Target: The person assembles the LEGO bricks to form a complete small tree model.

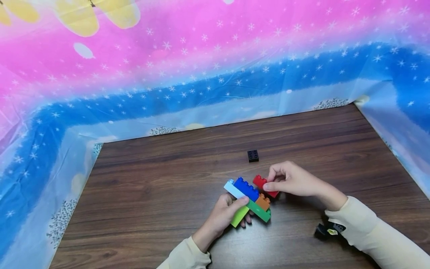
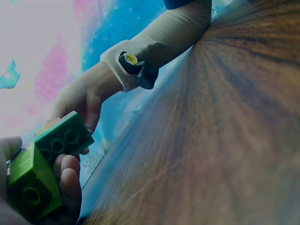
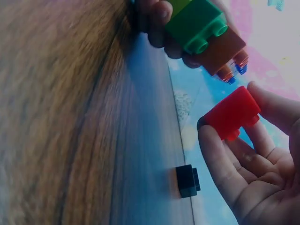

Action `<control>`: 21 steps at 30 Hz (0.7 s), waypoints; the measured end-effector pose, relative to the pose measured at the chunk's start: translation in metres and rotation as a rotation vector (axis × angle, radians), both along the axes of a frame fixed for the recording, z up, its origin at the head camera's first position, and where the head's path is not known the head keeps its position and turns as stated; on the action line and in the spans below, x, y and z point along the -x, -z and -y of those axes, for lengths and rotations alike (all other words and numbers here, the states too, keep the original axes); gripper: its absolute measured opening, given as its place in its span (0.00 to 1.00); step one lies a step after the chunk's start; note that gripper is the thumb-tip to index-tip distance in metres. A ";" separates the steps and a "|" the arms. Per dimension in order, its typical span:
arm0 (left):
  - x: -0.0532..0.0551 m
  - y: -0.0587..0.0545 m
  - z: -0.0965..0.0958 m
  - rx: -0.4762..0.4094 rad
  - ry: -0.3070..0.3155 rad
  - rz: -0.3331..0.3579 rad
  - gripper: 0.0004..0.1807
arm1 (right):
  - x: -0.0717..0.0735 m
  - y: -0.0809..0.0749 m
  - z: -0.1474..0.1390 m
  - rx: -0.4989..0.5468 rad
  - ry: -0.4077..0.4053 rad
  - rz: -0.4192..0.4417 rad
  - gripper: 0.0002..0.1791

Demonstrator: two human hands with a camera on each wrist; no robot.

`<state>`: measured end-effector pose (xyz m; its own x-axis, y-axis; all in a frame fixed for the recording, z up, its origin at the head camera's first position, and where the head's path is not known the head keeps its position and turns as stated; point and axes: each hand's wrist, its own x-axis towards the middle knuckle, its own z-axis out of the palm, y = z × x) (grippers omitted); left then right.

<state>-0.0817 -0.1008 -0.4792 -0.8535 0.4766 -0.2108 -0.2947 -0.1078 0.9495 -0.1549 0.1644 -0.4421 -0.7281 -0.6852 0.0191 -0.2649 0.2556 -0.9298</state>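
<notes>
My left hand (image 1: 220, 215) grips a built-up block assembly, thumb across its top side. The assembly joins a light blue brick (image 1: 234, 189), a blue brick (image 1: 246, 189), an orange brick (image 1: 262, 202), a green brick (image 1: 259, 211) and a lime brick (image 1: 240, 216). Just right of it, my right hand (image 1: 292, 179) pinches a red brick (image 1: 260, 181) between thumb and fingers. In the right wrist view, a gap shows between the red brick (image 3: 230, 112) and the orange brick's studs (image 3: 233, 70). Hollow undersides of the green brick (image 2: 65, 137) and lime brick (image 2: 33, 187) face the left wrist camera.
A black brick (image 1: 253, 155) with studs up stands on the dark wooden table (image 1: 161, 175), beyond the hands. A pink and blue patterned cloth (image 1: 201, 74) hangs behind the table and along its sides. A black wrist camera (image 1: 327, 231) sits at the right cuff.
</notes>
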 end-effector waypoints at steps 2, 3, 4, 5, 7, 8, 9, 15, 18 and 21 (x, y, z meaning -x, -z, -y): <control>0.000 0.000 0.000 0.008 0.002 0.001 0.16 | 0.000 0.000 0.000 0.013 0.007 0.018 0.06; 0.000 0.000 -0.001 0.012 0.001 0.000 0.16 | -0.001 0.000 0.001 0.019 0.013 0.025 0.06; 0.000 0.000 -0.001 0.016 -0.001 -0.001 0.16 | -0.001 0.000 0.002 0.028 0.017 0.031 0.06; 0.000 0.000 -0.001 0.020 -0.002 -0.004 0.16 | -0.002 0.000 0.002 0.035 0.022 0.033 0.05; 0.000 0.000 -0.001 0.029 -0.004 -0.006 0.16 | -0.004 -0.001 0.005 0.051 0.031 0.036 0.05; 0.000 0.000 -0.001 0.032 -0.005 -0.007 0.16 | -0.005 -0.001 0.006 0.062 0.035 0.038 0.05; 0.000 0.000 -0.001 0.035 -0.006 -0.007 0.16 | -0.006 -0.002 0.007 0.073 0.039 0.040 0.05; 0.001 0.001 -0.002 0.041 -0.001 -0.017 0.17 | -0.012 -0.004 0.013 0.107 0.067 0.033 0.05; 0.001 0.002 -0.002 0.042 -0.002 -0.020 0.17 | -0.014 -0.005 0.015 0.106 0.078 0.022 0.05; 0.000 0.002 -0.002 0.044 -0.005 -0.019 0.16 | -0.015 -0.004 0.016 0.100 0.083 0.014 0.05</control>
<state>-0.0822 -0.0992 -0.4811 -0.8600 0.4626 -0.2154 -0.2761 -0.0669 0.9588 -0.1402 0.1483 -0.4380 -0.7828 -0.6179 0.0741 -0.2339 0.1818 -0.9551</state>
